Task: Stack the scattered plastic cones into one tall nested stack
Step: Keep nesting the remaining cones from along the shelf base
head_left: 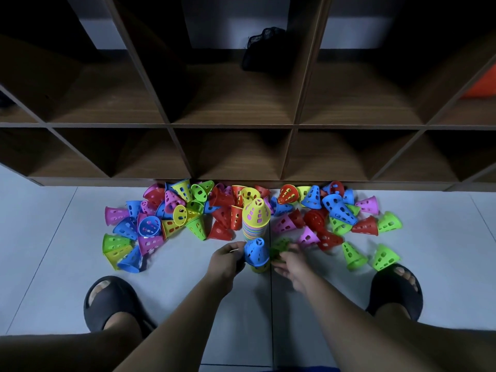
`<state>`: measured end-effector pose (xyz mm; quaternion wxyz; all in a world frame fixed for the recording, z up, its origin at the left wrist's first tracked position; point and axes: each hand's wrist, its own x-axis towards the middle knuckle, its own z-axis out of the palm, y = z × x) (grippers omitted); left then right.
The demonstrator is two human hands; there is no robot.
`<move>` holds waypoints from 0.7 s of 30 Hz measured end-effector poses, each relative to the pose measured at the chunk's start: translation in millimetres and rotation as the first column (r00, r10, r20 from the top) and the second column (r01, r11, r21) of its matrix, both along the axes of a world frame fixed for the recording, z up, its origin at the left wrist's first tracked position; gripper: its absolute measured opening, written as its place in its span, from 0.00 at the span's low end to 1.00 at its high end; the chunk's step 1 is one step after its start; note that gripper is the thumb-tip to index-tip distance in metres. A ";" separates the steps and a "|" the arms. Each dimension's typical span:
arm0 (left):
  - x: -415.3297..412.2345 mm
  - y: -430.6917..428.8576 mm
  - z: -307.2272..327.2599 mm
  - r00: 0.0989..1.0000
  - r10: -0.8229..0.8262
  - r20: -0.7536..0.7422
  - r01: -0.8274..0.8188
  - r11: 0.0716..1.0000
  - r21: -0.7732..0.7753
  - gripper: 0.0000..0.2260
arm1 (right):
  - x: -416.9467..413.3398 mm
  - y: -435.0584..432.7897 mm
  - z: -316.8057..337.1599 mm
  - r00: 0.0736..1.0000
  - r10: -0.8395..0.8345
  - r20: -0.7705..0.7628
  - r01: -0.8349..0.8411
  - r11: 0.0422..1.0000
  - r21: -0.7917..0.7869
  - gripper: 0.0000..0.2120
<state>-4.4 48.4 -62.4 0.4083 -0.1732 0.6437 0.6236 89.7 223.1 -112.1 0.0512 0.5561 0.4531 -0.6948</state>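
Cones: lay strewn on the floor left and right of the tall stack. Left hand: gripped a blue-topped short stack just in front of it. Right hand: reached a blurred green cone, grip untellable. Needed dropping on straight, rim level.

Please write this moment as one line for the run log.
left hand grips blue cone | right hand at green cone, blurred | tall stack stands behind
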 end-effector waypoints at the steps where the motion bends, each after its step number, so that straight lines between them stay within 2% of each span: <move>1: 2.1 3.4 -2.2 1.000 0.003 0.010 -0.003 1.000 -0.004 0.09 | 0.0 -0.4 -1.2 1.000 -0.021 0.007 0.021 0.999 -0.036 0.16; 5: 6.3 9.1 -13.1 1.000 0.013 -0.017 -0.015 0.995 -0.102 0.08 | -0.1 -0.3 -8.7 0.993 -0.118 -0.017 0.114 0.981 -0.155 0.16; 8: 7.4 8.0 -22.1 0.999 0.004 -0.052 -0.014 0.984 -0.180 0.08 | -0.2 3.4 -13.6 0.985 -0.171 -0.005 0.168 0.972 -0.162 0.14; 15: 7.9 -5.0 -35.3 0.997 -0.064 -0.038 0.054 0.973 -0.226 0.05 | 11.4 13.9 -10.1 0.990 -0.138 0.033 0.130 0.978 0.165 0.06; 17: 5.4 -9.3 -39.0 0.997 -0.078 -0.005 0.075 0.976 -0.203 0.07 | 13.8 16.9 -3.5 0.990 -0.142 -0.002 0.141 0.981 0.132 0.07; 21: 3.0 -12.1 -40.2 0.992 -0.113 0.048 0.119 0.979 -0.164 0.08 | 19.8 20.5 5.8 0.978 -0.186 -0.093 0.178 0.980 -0.087 0.06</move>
